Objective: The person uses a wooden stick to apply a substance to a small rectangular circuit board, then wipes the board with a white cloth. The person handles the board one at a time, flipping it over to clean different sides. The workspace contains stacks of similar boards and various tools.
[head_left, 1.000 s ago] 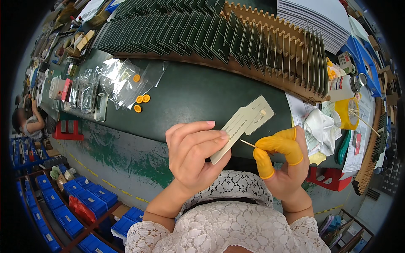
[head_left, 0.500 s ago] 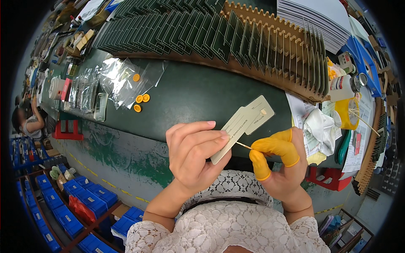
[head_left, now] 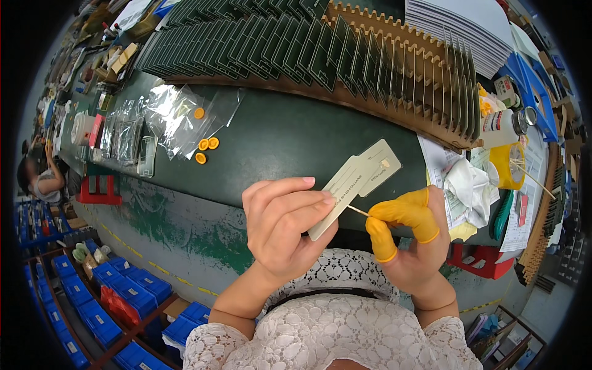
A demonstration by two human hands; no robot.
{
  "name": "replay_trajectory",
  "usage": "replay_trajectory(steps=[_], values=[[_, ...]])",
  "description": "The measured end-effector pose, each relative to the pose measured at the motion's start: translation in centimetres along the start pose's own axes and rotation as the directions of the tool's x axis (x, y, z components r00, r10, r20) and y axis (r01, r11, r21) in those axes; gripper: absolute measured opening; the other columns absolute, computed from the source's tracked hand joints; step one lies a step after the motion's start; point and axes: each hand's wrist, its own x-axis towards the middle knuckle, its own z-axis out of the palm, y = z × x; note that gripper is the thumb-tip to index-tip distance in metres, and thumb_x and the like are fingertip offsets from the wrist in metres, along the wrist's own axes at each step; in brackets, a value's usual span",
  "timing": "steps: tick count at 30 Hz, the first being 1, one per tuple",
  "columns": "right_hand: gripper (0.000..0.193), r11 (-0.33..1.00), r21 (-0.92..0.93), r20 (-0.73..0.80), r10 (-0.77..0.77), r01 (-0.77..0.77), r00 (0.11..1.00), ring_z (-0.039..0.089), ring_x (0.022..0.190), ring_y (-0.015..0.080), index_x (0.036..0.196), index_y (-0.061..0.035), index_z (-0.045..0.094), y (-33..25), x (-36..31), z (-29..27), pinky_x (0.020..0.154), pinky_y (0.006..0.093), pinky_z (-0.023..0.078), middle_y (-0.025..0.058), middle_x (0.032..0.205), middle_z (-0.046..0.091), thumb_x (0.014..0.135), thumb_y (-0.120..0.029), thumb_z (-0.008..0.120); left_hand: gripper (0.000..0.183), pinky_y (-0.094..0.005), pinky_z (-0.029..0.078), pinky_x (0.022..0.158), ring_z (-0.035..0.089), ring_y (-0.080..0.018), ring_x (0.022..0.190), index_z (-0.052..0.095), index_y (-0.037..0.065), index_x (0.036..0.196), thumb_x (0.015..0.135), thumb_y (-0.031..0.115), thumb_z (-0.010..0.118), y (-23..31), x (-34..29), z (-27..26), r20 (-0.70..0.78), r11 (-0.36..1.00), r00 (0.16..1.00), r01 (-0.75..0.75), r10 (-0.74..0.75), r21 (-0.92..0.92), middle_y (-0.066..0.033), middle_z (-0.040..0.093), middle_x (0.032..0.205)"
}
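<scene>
A flat, pale grey-green panel (head_left: 353,183) with a stepped outline and dark printing is held tilted above the table's near edge. My left hand (head_left: 285,225) is closed on its lower end, fingers over the face and thumb beneath. In yellow finger cots, the fingertips of my right hand (head_left: 412,237) pinch a thin cotton swab (head_left: 359,211). The swab points left to the panel's lower right edge; its tip is too small or hidden to make out, so I cannot tell whether it touches.
Notched brown racks (head_left: 394,117) of upright dark green panels span the table's back. Left lie clear plastic bags (head_left: 176,117) and several rolled yellow finger cots (head_left: 203,144). Right are a white bottle (head_left: 501,127), a crumpled white cloth (head_left: 467,191) and a yellow tape roll (head_left: 510,166) holding swabs.
The swab and my right fingertips have shifted very slightly to the right. My left hand and the panel stay where they were.
</scene>
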Motion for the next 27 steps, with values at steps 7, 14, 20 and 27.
replay_trajectory(steps=[7,14,20,27], values=[[0.026,1.000,-0.020,0.010,-0.007,0.008,1.000,0.049,0.067,0.0217,0.095,-0.0101,0.068,-0.05,0.03,-0.03,0.062,0.0348,0.034,0.0028,0.079,0.058,0.073,-0.012,0.083,0.036,-0.0376,0.047,0.081,0.067,-0.0265,0.090,0.064,0.008,0.095,0.065,-0.008,0.078,-0.01,-0.06,-0.01,0.002,1.000,1.000,0.002,-0.002,0.005,-0.0048,0.071,0.091],[0.027,1.000,-0.014,0.015,0.012,-0.012,1.000,0.049,0.067,0.0224,0.096,-0.0100,0.068,-0.19,0.08,-0.25,0.062,0.0345,0.035,0.0031,0.080,0.058,0.073,-0.011,0.083,0.038,-0.0374,0.046,0.081,0.067,-0.0254,0.092,0.064,0.010,0.095,0.064,-0.004,0.080,-0.07,-0.11,0.06,0.002,1.000,1.000,-0.004,0.004,0.013,-0.0032,0.071,0.094],[0.028,0.999,-0.041,0.001,0.002,-0.002,1.000,0.049,0.068,0.0225,0.096,-0.0098,0.068,0.04,0.22,-0.25,0.063,0.0344,0.035,0.0032,0.080,0.058,0.073,-0.011,0.083,0.037,-0.0381,0.047,0.081,0.067,-0.0266,0.092,0.064,0.009,0.096,0.065,-0.007,0.079,-0.04,-0.02,0.15,0.007,1.000,1.000,-0.004,0.004,0.011,-0.0046,0.071,0.093],[0.025,0.997,-0.037,-0.038,0.065,-0.067,0.997,0.050,0.069,0.0232,0.092,-0.0088,0.068,0.32,0.25,-0.62,0.063,0.0348,0.035,0.0042,0.080,0.059,0.073,-0.010,0.083,0.037,-0.0359,0.044,0.081,0.067,-0.0234,0.092,0.065,0.011,0.093,0.062,0.000,0.082,-0.56,-0.16,0.50,-0.031,1.000,0.999,-0.018,0.019,0.023,-0.0005,0.070,0.094]])
